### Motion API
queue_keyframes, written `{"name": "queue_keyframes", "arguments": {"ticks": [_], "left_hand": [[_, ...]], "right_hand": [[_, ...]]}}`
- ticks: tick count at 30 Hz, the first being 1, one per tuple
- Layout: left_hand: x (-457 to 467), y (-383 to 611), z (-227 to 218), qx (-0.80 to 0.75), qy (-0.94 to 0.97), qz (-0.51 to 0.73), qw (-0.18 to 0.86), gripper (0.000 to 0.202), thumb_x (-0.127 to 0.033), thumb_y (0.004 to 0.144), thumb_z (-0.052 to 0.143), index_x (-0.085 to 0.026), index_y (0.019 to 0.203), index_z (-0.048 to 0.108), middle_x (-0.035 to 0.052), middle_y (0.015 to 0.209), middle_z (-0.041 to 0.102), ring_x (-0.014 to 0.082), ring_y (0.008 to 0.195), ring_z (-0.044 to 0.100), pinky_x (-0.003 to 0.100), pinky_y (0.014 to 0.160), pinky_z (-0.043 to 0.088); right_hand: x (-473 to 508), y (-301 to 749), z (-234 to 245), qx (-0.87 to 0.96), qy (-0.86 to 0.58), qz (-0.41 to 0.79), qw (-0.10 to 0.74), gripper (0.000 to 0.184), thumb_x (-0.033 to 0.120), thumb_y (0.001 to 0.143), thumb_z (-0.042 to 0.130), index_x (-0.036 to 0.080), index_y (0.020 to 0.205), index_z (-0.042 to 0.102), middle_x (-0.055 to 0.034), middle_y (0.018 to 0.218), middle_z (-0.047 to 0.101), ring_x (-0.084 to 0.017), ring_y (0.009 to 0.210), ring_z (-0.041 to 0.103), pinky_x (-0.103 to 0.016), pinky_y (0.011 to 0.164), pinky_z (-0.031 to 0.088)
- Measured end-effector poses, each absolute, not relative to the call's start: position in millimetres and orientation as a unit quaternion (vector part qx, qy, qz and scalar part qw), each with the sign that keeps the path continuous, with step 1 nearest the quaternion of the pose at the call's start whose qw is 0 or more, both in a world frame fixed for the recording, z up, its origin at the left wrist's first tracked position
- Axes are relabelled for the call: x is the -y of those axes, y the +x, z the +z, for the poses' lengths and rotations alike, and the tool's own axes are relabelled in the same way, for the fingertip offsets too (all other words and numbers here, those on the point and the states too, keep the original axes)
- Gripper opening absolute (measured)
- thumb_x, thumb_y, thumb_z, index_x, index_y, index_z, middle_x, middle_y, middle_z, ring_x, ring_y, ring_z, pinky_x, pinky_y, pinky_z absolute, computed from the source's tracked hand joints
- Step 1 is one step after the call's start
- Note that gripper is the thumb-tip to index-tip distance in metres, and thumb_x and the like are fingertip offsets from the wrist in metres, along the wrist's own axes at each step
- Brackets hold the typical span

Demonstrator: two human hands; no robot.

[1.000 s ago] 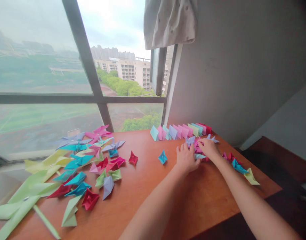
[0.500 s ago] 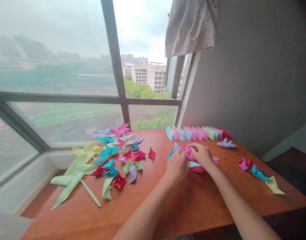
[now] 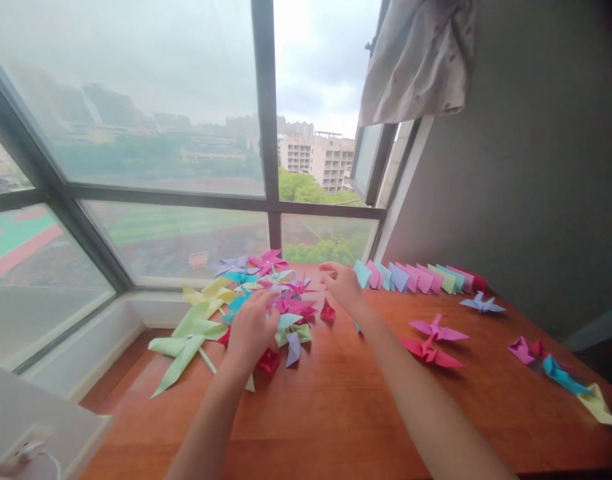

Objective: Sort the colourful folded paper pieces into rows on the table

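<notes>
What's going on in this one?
A person's left hand is over a heap of multicoloured folded-paper pieces on a brown wooden table; its grip is unclear. The right hand hovers beside the heap, nothing visible in it. Farther right lie a pink paper bird and a red paper bird, with multicoloured paper cards standing behind them.

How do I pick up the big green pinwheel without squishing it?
Probably best to pinch the green pinwheel by its stick, coming from the near side of the table. The stick slants out past the blades towards you, like a slim handle. The blades look like thin, folded paper, so squeezing them might crease them.
</notes>
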State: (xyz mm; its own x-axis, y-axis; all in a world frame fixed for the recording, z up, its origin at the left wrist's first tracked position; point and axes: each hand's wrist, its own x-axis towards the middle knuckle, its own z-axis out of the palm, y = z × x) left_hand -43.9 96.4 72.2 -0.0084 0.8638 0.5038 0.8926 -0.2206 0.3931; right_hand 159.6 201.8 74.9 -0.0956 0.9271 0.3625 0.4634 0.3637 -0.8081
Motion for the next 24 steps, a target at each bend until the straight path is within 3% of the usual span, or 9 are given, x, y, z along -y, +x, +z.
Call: {"name": "queue_keyframes", "arguments": {"ticks": [6,14,20,24], "left_hand": [[-76,-62,62,0.644,-0.685,-0.329,0.089,0.029,-0.02,0.085,0.045,-0.018,0.105,0.066,0.0095,0.112,0.069,0.0274,0.105,0.063,0.042,0.093,0.049],[-85,-12,68,0.606,-0.736,-0.265,0.142,0.027,-0.023,0.087,0.052,-0.019,0.109,0.066,0.012,0.118,0.065,0.0314,0.11,0.058,0.047,0.095,0.043],[-103,9,66,0.604,-0.754,-0.217,0.136,0.03,-0.024,0.086,0.053,-0.017,0.113,0.064,0.0159,0.12,0.063,0.0342,0.11,0.056,0.051,0.095,0.04],[-108,22,58,0.614,-0.759,-0.182,0.116,0.034,-0.029,0.085,0.056,-0.017,0.116,0.062,0.0175,0.122,0.061,0.0357,0.114,0.054,0.051,0.093,0.041]], "right_hand": [[-178,230,67,0.694,-0.554,0.18,0.422,0.026,0.027,0.079,0.055,0.023,0.098,0.071,-0.0027,0.1,0.074,-0.017,0.08,0.068,-0.032,0.079,0.054],[-117,403,40,0.61,-0.684,0.013,0.4,0.039,0.043,0.079,0.052,0.02,0.106,0.069,-0.01,0.111,0.07,-0.026,0.092,0.068,-0.04,0.086,0.053],[-80,455,3,0.601,-0.692,0.061,0.394,0.06,0.053,0.072,0.061,0.021,0.122,0.059,-0.013,0.13,0.058,-0.03,0.11,0.061,-0.038,0.078,0.057],[-80,446,-28,0.542,-0.736,0.095,0.394,0.068,0.056,0.073,0.059,0.018,0.129,0.054,-0.0169,0.13,0.055,-0.026,0.09,0.068,-0.043,0.088,0.053]]}}
